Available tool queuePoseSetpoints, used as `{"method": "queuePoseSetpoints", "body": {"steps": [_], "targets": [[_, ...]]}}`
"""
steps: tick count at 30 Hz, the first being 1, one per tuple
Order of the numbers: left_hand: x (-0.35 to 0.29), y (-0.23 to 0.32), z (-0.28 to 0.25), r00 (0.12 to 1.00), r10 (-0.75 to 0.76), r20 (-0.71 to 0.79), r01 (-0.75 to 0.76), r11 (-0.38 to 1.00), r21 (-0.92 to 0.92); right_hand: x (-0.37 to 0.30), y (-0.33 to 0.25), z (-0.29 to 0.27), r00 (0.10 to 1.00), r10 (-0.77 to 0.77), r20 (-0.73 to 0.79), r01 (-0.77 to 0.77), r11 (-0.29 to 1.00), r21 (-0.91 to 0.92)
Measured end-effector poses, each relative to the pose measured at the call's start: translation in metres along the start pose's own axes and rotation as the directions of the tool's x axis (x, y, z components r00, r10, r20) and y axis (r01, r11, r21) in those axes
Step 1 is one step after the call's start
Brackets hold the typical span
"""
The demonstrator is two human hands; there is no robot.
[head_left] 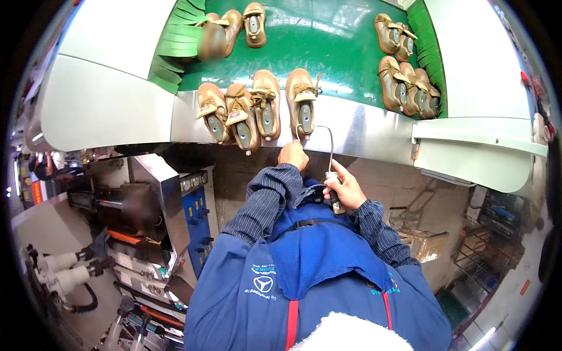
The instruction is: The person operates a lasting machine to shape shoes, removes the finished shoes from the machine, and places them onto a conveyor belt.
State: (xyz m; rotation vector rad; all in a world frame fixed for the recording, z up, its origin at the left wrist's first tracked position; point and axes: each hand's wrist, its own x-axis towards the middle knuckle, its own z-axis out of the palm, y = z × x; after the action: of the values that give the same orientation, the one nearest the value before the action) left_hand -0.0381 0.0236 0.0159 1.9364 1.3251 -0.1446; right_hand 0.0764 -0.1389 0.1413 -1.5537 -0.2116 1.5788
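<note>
My right hand (348, 192) is closed round a hand tool (335, 202) with a dark and silvery handle. From it a thin bent metal rod (332, 143) rises and curves left toward a tan shoe (302, 96) with brown laces and a grey-green last inside. Just below that shoe's heel, my left hand (294, 155) has its fingers drawn together by a thin pale curved piece (298, 131). Whether this piece joins the rod, and what the fingers grip, I cannot make out. Left of this shoe, three similar shoes (239, 114) stand in a row, heels toward me.
The shoes rest on a metal ledge (366, 131) before a green belt (316, 47). More shoes (407, 85) stand at the right, others (255, 24) at the far left. Green strip curtains (178, 35) flank the belt. A machine with a blue control panel (198, 216) is at my left.
</note>
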Motion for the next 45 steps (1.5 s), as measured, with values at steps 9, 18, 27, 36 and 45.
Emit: {"method": "queuePoseSetpoints", "body": {"steps": [9, 18, 27, 36, 45], "targets": [[-0.045, 0.003, -0.011, 0.968, -0.059, -0.245, 0.011, 0.981, -0.194, -0.007, -0.047, -0.042, 0.968, -0.24, 0.074, 0.22, 0.952, 0.215], [-0.284, -0.039, -0.03, 0.883, -0.381, -0.273, 0.106, 0.73, -0.675, 0.07, 0.004, -0.028, 0.977, 0.019, 0.211, -0.051, 0.988, 0.146], [-0.459, -0.044, -0.004, 0.387, -0.86, -0.332, -0.018, 0.353, -0.935, 0.086, 0.033, 0.073, 0.976, 0.01, 0.216, 0.004, 0.998, -0.062], [-0.492, -0.08, -0.035, 0.245, -0.858, -0.453, -0.075, 0.449, -0.891, 0.084, 0.06, 0.104, 0.984, -0.077, 0.162, 0.118, 0.959, -0.258], [-0.506, -0.122, -0.077, 0.396, -0.815, -0.423, -0.215, 0.366, -0.906, 0.078, 0.056, 0.162, 0.995, -0.098, 0.029, 0.097, 0.995, 0.032]]}}
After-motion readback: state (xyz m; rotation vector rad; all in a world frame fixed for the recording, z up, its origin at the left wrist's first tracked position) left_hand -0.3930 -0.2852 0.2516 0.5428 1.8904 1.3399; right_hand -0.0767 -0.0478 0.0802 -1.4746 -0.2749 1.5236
